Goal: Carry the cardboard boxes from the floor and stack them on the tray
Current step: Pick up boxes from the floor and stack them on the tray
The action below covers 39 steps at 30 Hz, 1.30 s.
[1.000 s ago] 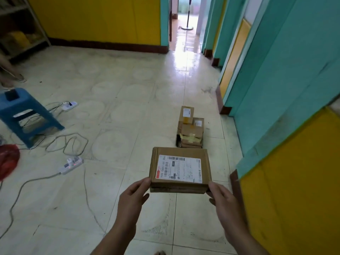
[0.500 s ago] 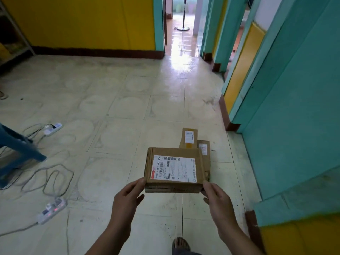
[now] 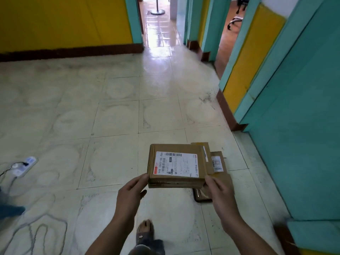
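Cardboard box [image 3: 176,165] lies flat, label up, long axis left-right; left hand [image 3: 131,193] and right hand [image 3: 219,195] pinch its near corners.

Pale tiled floor [image 3: 114,115], yellow wall [image 3: 64,21] with teal trim, a teal wall [image 3: 301,144] at right, and a glossy, brightly lit corridor [image 3: 161,39] ahead.

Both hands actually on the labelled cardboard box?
Touching. Head view: the left hand grips the labelled cardboard box at its near left corner, the right hand at its near right corner.

Held box [image 3: 176,164] hangs above stacked boxes [image 3: 218,163] on floor [image 3: 114,126].
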Each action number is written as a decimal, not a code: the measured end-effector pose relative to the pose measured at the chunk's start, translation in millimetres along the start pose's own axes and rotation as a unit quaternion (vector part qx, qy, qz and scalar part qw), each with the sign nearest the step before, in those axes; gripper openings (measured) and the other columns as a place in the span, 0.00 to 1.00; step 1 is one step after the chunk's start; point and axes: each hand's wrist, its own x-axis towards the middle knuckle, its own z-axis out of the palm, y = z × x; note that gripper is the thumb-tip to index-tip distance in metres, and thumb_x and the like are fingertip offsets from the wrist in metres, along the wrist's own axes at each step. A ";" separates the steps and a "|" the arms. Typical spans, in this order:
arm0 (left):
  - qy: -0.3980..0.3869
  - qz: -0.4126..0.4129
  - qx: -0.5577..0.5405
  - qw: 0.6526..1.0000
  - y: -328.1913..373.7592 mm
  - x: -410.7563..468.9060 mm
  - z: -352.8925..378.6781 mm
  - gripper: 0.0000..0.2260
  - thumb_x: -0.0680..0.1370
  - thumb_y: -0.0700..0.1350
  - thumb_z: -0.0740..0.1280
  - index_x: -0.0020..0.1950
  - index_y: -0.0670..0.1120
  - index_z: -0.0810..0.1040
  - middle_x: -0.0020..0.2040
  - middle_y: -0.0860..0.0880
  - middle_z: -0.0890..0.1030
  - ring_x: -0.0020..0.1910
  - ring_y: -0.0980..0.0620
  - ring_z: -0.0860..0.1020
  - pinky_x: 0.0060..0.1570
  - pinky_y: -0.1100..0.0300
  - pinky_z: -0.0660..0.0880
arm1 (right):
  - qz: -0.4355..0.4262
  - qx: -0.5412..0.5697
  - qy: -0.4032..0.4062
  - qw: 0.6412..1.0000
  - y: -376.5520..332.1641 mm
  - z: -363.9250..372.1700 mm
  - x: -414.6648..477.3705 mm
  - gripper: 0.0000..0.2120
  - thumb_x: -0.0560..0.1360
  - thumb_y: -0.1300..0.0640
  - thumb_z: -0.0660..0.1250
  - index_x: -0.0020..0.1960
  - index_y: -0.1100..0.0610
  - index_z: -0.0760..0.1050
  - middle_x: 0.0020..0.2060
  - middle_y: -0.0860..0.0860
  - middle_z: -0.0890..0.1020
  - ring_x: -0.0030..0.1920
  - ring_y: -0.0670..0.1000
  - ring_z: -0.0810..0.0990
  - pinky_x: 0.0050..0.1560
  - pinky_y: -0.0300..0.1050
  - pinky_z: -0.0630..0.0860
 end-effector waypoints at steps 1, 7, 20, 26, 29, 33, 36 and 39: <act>-0.015 0.000 0.007 1.000 10.9 20.9 -6.6 0.12 0.78 0.51 0.67 0.59 0.49 0.82 0.58 0.49 0.82 0.57 0.51 0.79 0.62 0.50 0.75 | 0.006 0.006 0.010 1.000 -8.7 14.3 5.1 0.06 0.80 0.45 0.61 0.48 0.41 0.77 0.47 0.40 0.80 0.49 0.40 0.76 0.41 0.37 0.69; -0.107 -0.006 0.074 0.992 72.4 119.9 3.0 0.14 0.79 0.50 0.65 0.61 0.47 0.81 0.59 0.47 0.81 0.60 0.47 0.78 0.65 0.45 0.73 | 0.046 0.022 0.084 0.995 -46.7 60.4 47.5 0.09 0.80 0.46 0.61 0.43 0.42 0.78 0.44 0.41 0.83 0.48 0.43 0.79 0.42 0.40 0.71; -0.256 -0.002 0.231 0.939 159.9 283.6 182.3 0.07 0.81 0.47 0.63 0.55 0.50 0.79 0.57 0.47 0.81 0.58 0.46 0.78 0.63 0.48 0.74 | 0.103 0.132 0.241 0.956 -80.9 33.2 216.6 0.06 0.80 0.50 0.62 0.48 0.43 0.77 0.46 0.41 0.82 0.49 0.43 0.79 0.45 0.40 0.73; -0.326 -0.025 0.275 0.904 194.2 326.5 249.8 0.06 0.80 0.43 0.64 0.54 0.48 0.79 0.52 0.47 0.82 0.55 0.47 0.79 0.54 0.53 0.76 | 0.147 0.155 0.306 0.928 -101.2 22.1 261.8 0.07 0.80 0.53 0.63 0.48 0.51 0.80 0.48 0.49 0.83 0.50 0.49 0.79 0.50 0.46 0.75; -0.372 -0.042 0.305 0.876 209.1 353.8 287.9 0.05 0.80 0.43 0.65 0.52 0.49 0.79 0.48 0.49 0.83 0.50 0.51 0.80 0.40 0.62 0.76 | 0.166 0.179 0.330 0.912 -109.2 20.2 288.8 0.10 0.81 0.54 0.62 0.43 0.45 0.78 0.42 0.42 0.81 0.44 0.41 0.78 0.39 0.35 0.73; -0.439 -0.051 0.349 0.826 221.1 402.0 337.2 0.05 0.79 0.42 0.66 0.50 0.49 0.82 0.42 0.53 0.86 0.45 0.55 0.83 0.38 0.65 0.76 | 0.205 0.191 0.378 0.883 -120.5 23.6 329.2 0.08 0.81 0.52 0.60 0.49 0.45 0.77 0.44 0.42 0.80 0.45 0.39 0.78 0.38 0.31 0.70; -0.487 -0.055 0.383 0.783 227.5 433.4 367.9 0.06 0.78 0.41 0.66 0.49 0.49 0.83 0.43 0.53 0.86 0.44 0.56 0.83 0.40 0.63 0.76 | 0.233 0.199 0.412 0.858 -133.4 28.5 354.4 0.08 0.81 0.52 0.60 0.50 0.45 0.77 0.44 0.41 0.80 0.44 0.38 0.77 0.40 0.33 0.70; -0.523 -0.055 0.416 0.742 229.5 463.7 402.8 0.10 0.79 0.39 0.65 0.46 0.52 0.83 0.42 0.55 0.86 0.45 0.55 0.82 0.42 0.61 0.75 | 0.262 0.195 0.446 0.833 -133.9 32.3 384.3 0.09 0.81 0.51 0.60 0.47 0.42 0.77 0.47 0.42 0.82 0.47 0.43 0.80 0.48 0.43 0.77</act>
